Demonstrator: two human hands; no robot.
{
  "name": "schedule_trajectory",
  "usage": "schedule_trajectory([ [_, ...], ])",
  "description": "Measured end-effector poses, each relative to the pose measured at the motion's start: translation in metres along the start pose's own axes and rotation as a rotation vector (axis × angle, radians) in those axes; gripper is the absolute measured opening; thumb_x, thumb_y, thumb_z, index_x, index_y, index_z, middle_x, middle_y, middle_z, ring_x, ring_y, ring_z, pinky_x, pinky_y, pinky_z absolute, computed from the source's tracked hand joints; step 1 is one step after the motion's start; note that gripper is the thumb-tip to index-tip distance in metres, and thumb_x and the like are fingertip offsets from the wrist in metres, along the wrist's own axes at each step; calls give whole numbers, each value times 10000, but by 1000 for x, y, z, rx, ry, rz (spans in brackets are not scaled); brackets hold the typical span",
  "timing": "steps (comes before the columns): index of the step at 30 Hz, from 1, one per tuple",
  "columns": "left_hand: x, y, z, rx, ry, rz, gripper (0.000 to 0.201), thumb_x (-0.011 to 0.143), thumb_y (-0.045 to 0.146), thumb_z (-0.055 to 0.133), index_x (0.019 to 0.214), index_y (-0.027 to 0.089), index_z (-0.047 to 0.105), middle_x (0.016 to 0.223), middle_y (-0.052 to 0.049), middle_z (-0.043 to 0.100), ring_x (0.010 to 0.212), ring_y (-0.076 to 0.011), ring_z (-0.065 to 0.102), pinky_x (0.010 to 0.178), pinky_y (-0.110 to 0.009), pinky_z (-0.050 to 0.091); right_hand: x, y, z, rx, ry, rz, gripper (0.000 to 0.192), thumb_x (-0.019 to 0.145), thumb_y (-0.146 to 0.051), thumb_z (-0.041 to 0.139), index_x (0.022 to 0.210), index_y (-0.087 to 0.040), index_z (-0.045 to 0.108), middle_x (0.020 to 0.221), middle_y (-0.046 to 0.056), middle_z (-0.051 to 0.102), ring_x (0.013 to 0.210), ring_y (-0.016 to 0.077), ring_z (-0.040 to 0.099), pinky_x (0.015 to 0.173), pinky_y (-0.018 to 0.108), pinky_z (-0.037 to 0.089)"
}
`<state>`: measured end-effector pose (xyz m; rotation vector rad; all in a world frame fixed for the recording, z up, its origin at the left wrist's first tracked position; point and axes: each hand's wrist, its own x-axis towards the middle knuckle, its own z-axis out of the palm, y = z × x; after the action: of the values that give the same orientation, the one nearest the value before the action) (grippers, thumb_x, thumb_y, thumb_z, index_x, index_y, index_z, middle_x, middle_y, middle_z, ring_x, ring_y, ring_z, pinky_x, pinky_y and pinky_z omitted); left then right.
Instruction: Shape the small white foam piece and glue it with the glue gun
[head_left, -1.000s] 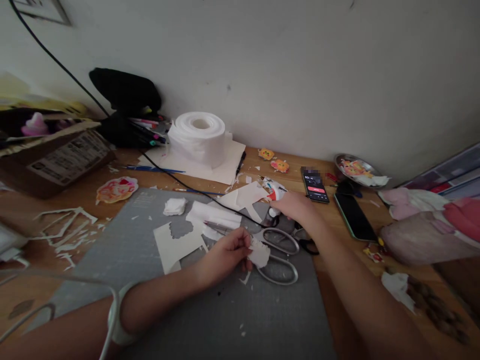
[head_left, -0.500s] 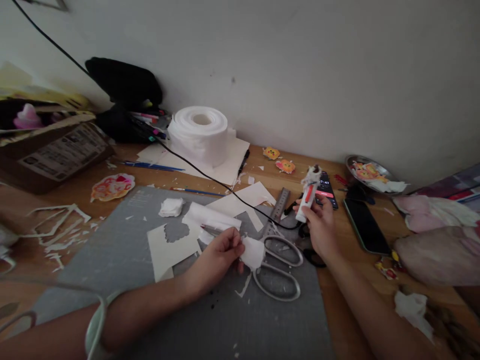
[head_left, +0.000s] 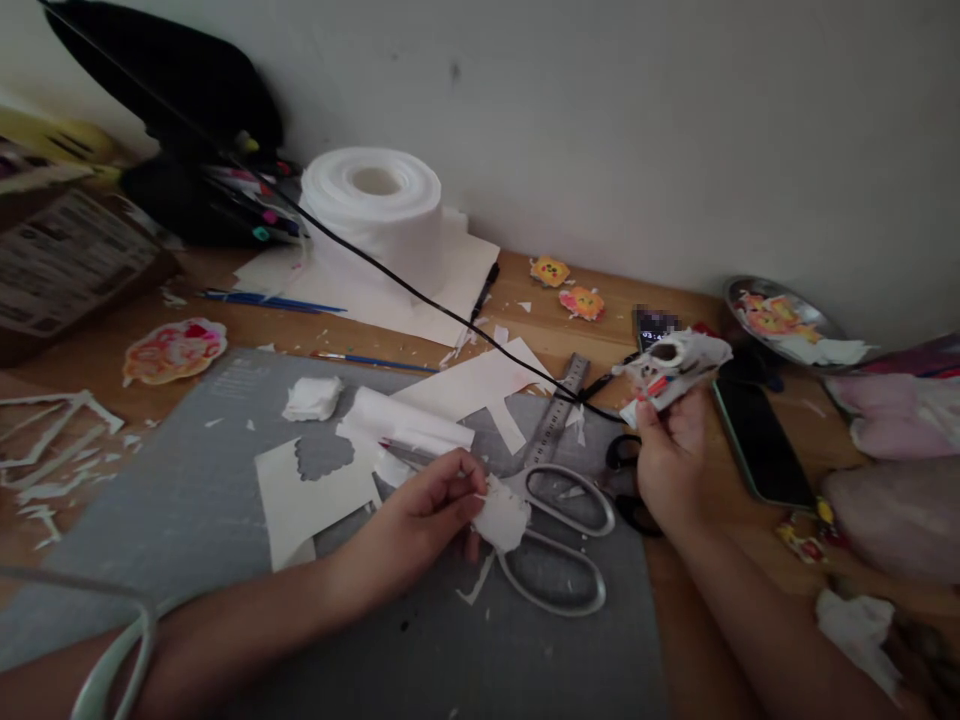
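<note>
My left hand pinches a small white scalloped piece between thumb and fingers, above the grey cutting mat. Beneath that piece lie large grey-handled scissors, their blades partly hidden by my hand. My right hand grips a white glue gun with an orange-red part, its body smeared with pale stringy residue. A black cord runs from near the glue gun toward the upper left. A folded white pad and a card with a scalloped cut-out lie left of my left hand.
A large white roll stands on paper sheets at the back. Beside my right hand are a metal ruler, black-handled scissors and a phone. A metal bowl of painted pieces sits back right; a cardboard box stands left.
My right hand has turned the glue gun from upright to tilted and shifted right. My left hand still holds the white piece, now seen more face-on. The view has shifted slightly.
</note>
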<state>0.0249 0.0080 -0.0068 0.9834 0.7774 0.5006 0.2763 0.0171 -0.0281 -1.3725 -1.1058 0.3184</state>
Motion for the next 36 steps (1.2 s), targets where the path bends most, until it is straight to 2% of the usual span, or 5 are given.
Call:
schedule_trajectory([
  [5, 0, 3, 0, -127, 5, -40, 231, 741, 338, 620, 751, 193, 441, 601, 54, 541, 482, -72, 487, 482, -205, 354, -7, -6, 1, -113, -69, -108, 322, 771, -257, 528, 1086, -244, 462, 1040, 53, 586, 1049, 218, 558, 933, 422, 428],
  [9, 1, 3, 1, -214, 35, -38, 226, 714, 301, 643, 730, 188, 449, 598, 57, 525, 461, -66, 467, 441, -195, 346, -14, -11, -3, -221, -256, -83, 427, 736, -244, 555, 1135, -236, 405, 1058, 80, 576, 951, 227, 597, 812, 397, 495],
  [13, 2, 2, 1, -226, 46, -30, 218, 693, 269, 650, 707, 184, 450, 569, 63, 497, 439, -58, 429, 412, -185, 318, -18, -8, -3, -358, -223, -111, 559, 641, -340, 691, 1108, -213, 411, 1017, 98, 570, 923, 257, 596, 769, 410, 511],
  [21, 3, -2, -3, -174, 49, 3, 227, 702, 300, 631, 691, 187, 435, 563, 65, 449, 432, -52, 372, 410, -193, 264, -18, -5, -3, -511, -225, -361, 293, 710, -337, 625, 931, -216, 475, 804, 39, 541, 741, 220, 577, 626, 372, 512],
  [36, 0, 3, -1, -49, 42, -42, 203, 729, 308, 602, 711, 192, 437, 597, 66, 449, 473, -55, 385, 439, -187, 312, -14, -8, -2, -564, -415, -440, 221, 782, -204, 506, 993, -237, 451, 921, 71, 568, 884, 251, 559, 730, 410, 484],
])
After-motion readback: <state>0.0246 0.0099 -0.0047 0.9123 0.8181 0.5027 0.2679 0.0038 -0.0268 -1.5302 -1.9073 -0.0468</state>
